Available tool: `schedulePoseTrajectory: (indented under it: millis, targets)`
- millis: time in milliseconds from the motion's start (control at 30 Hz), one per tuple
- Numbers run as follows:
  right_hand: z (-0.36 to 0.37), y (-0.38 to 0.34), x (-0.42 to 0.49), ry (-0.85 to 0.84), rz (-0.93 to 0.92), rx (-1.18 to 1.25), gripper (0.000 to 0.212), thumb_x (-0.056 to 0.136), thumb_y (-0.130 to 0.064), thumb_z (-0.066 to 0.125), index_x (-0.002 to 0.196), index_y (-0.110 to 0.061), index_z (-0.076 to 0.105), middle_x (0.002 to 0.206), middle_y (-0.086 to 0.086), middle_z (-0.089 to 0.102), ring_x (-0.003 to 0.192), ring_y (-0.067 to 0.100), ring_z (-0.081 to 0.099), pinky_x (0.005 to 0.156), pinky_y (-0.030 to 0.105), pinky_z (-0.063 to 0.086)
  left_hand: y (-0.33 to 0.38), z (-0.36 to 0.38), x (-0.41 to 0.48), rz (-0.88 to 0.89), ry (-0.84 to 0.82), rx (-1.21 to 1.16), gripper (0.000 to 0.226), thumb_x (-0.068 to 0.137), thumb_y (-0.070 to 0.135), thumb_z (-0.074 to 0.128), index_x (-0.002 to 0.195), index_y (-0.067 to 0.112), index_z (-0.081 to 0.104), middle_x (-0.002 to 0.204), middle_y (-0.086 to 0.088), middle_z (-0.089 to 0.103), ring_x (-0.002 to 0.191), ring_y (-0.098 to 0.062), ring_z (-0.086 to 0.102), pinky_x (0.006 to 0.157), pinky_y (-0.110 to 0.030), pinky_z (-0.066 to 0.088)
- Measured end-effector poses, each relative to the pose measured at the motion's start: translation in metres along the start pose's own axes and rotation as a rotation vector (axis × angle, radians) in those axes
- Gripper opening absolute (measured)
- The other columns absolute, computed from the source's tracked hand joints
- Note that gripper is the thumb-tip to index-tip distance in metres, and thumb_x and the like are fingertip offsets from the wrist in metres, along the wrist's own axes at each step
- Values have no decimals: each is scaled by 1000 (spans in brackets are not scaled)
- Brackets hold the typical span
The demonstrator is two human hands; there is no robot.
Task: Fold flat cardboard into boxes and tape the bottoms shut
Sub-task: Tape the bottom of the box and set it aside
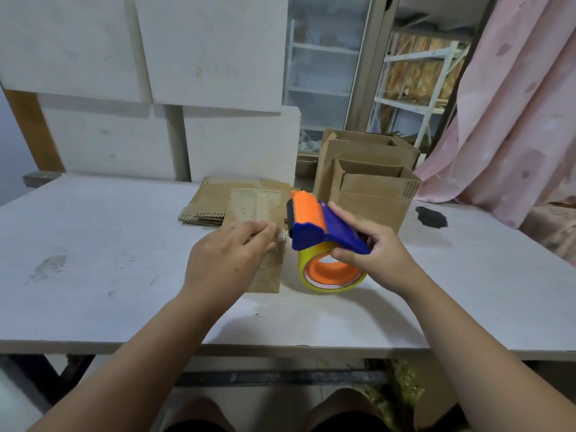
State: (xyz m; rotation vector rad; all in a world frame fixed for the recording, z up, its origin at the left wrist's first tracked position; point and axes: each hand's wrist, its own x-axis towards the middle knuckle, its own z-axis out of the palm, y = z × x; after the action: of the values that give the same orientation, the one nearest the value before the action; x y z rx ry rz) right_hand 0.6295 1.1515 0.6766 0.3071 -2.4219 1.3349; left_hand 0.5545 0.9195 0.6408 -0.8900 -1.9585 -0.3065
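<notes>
Soft, dim light is falling evenly, leaving faint shadows on the table (93, 244). The wide lens is bowing the edges; everything is looking slightly blurred.

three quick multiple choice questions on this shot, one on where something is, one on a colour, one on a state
1. Where do the open boxes stand?
A) at the far right of the table, behind the tape dispenser
B) at the table's near left corner
C) on the floor under the table

2. What colour is the part of the tape dispenser that the right hand grips?
A) green
B) blue
C) black

3. What is the left hand doing?
A) gripping the tape roll
B) making a fist, off the table
C) lying with straight fingers on the cardboard piece

Answers:
1 A: the boxes rise just beyond the dispenser, towards the right.
2 B: the fingers wrap a blue body; only the roller and core are orange.
3 C: the fingers lie flat on the brown cardboard.
</notes>
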Motion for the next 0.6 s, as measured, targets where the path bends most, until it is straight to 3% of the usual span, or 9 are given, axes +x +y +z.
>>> schedulePoseTrajectory:
  millis: [100,167,233,300,367,467,533,600]
  targets:
    - [-9,-2,6,-34,-49,-155,64,65,-54,74,121,-69,45,115,3,62,106,20,56,95,34,44,-1,-3,0,27,-16,12,48,58,5,89,103,11,73,95,-3,72,72,-24,68,47,-25,44]
    - [-15,-6,7,-33,-22,-24,66,66,-41,77,124,-58,50,118,-19,64,109,6,58,93,23,46,-2,-4,0,40,-29,26,50,56,4,89,104,10,74,95,-5,72,72,-24,68,45,-26,44]
    - [-18,-5,7,-20,-30,120,70,62,-46,82,124,-46,52,118,-28,63,109,-3,57,89,16,44,-2,-3,0,53,-3,24,40,65,5,84,103,11,74,94,-5,72,72,-24,69,45,-25,44]
    - [-19,-2,5,1,-9,170,77,56,-61,81,125,-43,53,121,-24,63,112,-1,57,89,16,44,-2,-2,-1,45,18,17,31,73,12,73,103,12,74,95,-4,72,74,-24,69,46,-25,45]
    - [-20,-3,3,23,13,112,73,59,-56,82,125,-47,52,122,-20,63,112,-1,57,90,17,44,-3,0,-2,28,18,10,30,74,13,73,103,12,74,96,-4,72,75,-24,70,47,-26,47]
    - [-26,2,-3,-46,6,-224,64,62,-53,74,118,-70,47,114,-9,64,105,8,58,92,29,46,-7,-1,-1,5,19,9,23,79,17,74,101,12,75,94,-4,72,73,-24,69,47,-26,47]
    - [-28,6,-6,-63,25,-160,61,65,-46,75,112,-73,48,119,-13,63,110,6,57,98,30,44,-9,1,0,-3,36,8,20,84,23,67,100,15,75,93,-2,72,73,-23,69,49,-24,46]
    - [-29,9,-6,-37,13,-137,61,65,-46,76,112,-72,49,122,-9,63,113,10,57,100,31,44,-8,3,-1,-31,29,-3,21,80,18,74,101,16,75,93,-1,72,77,-22,70,51,-24,48]
